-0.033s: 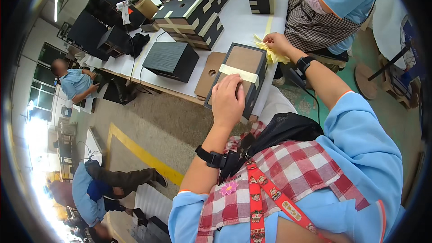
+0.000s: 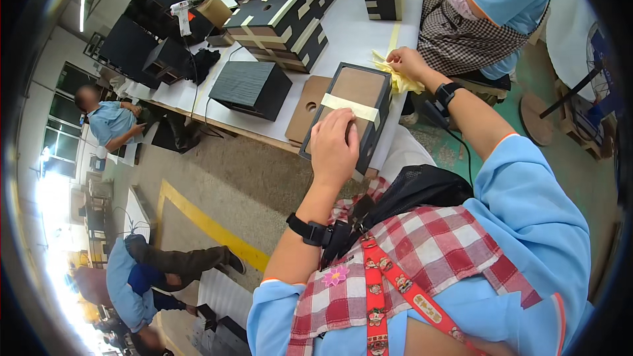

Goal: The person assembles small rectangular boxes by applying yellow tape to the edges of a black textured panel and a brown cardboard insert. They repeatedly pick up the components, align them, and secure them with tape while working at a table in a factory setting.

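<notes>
A long black box (image 2: 359,89) with a brown top panel lies on the white table (image 2: 359,33) in front of me, its near end over the table's edge. A cream tape strip (image 2: 349,107) crosses the panel. My left hand (image 2: 334,147) presses down on the near end of the box, fingertips at the tape. At the box's far right corner, my right hand (image 2: 407,62) pinches a crumpled yellow cloth (image 2: 402,82). Both wrists carry black bands.
A brown card panel with a round hole (image 2: 306,109) and a closed black box (image 2: 250,89) lie to the left. Stacked black-and-cream boxes (image 2: 277,29) fill the table behind. Another worker (image 2: 488,6) sits across to the right; two more people (image 2: 112,125) (image 2: 138,277) are on the left.
</notes>
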`<move>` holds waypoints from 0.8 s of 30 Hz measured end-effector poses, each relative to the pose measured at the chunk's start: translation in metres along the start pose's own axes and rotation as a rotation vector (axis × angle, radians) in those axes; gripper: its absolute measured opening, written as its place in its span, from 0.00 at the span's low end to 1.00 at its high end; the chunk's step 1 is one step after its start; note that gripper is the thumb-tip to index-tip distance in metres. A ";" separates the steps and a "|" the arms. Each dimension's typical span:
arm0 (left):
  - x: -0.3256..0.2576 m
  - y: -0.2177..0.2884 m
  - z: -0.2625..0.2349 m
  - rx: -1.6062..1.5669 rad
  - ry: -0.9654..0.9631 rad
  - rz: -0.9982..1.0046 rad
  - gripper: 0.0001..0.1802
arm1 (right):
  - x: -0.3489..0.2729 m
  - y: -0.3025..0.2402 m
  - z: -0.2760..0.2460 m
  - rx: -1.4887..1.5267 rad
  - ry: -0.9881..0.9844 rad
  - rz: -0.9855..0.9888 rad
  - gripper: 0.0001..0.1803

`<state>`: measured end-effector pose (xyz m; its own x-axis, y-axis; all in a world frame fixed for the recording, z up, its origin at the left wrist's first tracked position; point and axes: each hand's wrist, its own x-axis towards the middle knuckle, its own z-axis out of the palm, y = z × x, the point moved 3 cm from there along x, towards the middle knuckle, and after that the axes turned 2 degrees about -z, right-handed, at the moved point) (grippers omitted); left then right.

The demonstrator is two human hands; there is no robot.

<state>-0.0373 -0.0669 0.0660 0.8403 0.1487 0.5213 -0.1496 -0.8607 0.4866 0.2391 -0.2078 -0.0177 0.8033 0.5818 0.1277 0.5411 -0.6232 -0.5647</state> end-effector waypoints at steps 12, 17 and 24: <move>0.000 -0.020 0.005 -0.267 0.050 -0.146 0.06 | -0.001 -0.032 -0.037 0.061 0.338 -0.120 0.14; 0.007 -0.046 -0.006 -1.077 0.097 -0.602 0.08 | -0.016 -0.106 -0.033 0.525 0.118 -0.203 0.13; -0.014 -0.100 -0.063 -1.967 0.493 -0.892 0.11 | -0.069 -0.157 0.024 0.224 0.190 -0.537 0.08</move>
<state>-0.0673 0.0476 0.0546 0.8565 0.4557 -0.2425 -0.3619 0.8651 0.3474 0.0925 -0.1380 0.0428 0.4743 0.6680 0.5734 0.8336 -0.1315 -0.5364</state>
